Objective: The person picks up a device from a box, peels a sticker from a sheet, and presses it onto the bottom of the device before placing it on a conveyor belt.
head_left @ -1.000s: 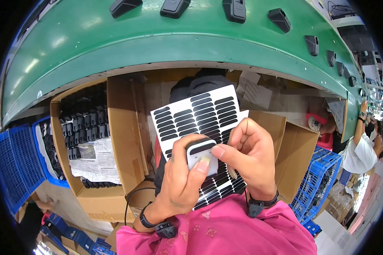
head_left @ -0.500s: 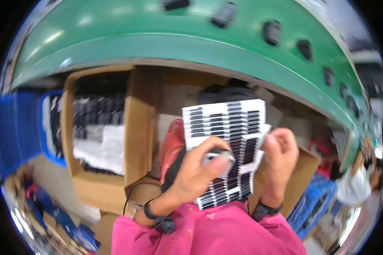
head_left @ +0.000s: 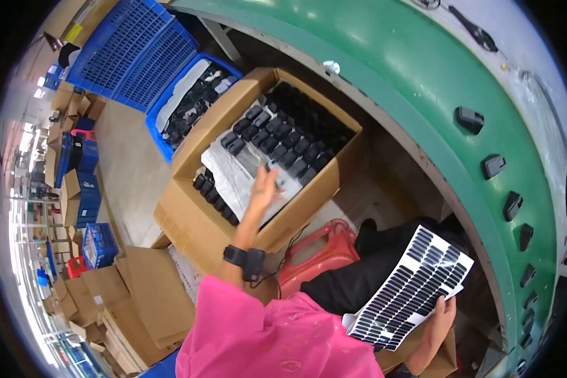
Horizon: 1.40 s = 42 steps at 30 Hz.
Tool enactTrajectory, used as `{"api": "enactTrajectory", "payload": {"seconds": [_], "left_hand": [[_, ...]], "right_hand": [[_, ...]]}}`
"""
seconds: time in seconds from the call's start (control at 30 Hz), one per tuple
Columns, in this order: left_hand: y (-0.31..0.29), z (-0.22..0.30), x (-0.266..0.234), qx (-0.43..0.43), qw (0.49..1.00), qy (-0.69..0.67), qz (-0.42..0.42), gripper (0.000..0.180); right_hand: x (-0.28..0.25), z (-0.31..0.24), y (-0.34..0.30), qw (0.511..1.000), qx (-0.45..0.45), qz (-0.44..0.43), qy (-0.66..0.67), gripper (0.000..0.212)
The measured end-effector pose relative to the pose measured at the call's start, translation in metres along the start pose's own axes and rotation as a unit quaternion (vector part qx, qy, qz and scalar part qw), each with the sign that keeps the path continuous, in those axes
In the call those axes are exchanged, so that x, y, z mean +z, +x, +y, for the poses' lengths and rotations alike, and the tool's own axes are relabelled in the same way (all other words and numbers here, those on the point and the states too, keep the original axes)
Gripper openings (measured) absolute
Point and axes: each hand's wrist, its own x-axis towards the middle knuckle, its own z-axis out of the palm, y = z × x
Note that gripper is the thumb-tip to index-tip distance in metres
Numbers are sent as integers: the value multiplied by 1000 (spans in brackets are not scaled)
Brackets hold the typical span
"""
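Observation:
My left hand (head_left: 266, 190) reaches over a cardboard box (head_left: 307, 211), above a crumpled whitish sheet (head_left: 230, 173) lying inside. Its fingers are blurred, so whether they hold anything is unclear. Beside that hand, several small black plastic casings (head_left: 276, 135) are packed in rows. At the right, my right hand (head_left: 444, 312) grips the edge of white sheets of black stickers (head_left: 416, 286), thumb on top. The sheets slant over my lap, with many dark oblong stickers in columns.
A green conveyor (head_left: 384, 69) curves along the right, carrying several spaced black casings (head_left: 469, 120). A red plastic stool (head_left: 318, 255) stands beside my legs. Beyond the box is a blue crate (head_left: 170, 135) of dark parts. Flattened cartons (head_left: 157, 293) lie at lower left.
My left hand has moved from over the sticker sheets, where it held a dark casing, to the box. My right hand, formerly beside the sheets, now grips their edge. The view has turned left.

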Motion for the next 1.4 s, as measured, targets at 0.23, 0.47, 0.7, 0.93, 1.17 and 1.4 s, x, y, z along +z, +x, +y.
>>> {"api": "enactTrajectory", "payload": {"seconds": [0.23, 0.47, 0.7, 0.93, 1.17, 1.4], "left_hand": [[72, -70, -78, 57, 970, 93, 217, 51], [126, -79, -77, 180, 866, 393, 253, 36], [144, -80, -84, 245, 854, 394, 235, 34], [140, -81, -92, 312, 853, 354, 224, 31], [154, -120, -102, 391, 762, 445, 262, 34], [81, 37, 4, 422, 835, 235, 262, 25]], "right_hand": [[14, -4, -14, 999, -23, 5, 24, 33], [17, -6, -21, 1000, -12, -2, -14, 36], [24, -9, 3, 999, 28, 43, -16, 31], [25, -3, 29, 999, 46, -13, -22, 31], [48, -29, 30, 996, 80, 2, -49, 35], [49, -9, 29, 995, 89, -3, 36, 29]]}}
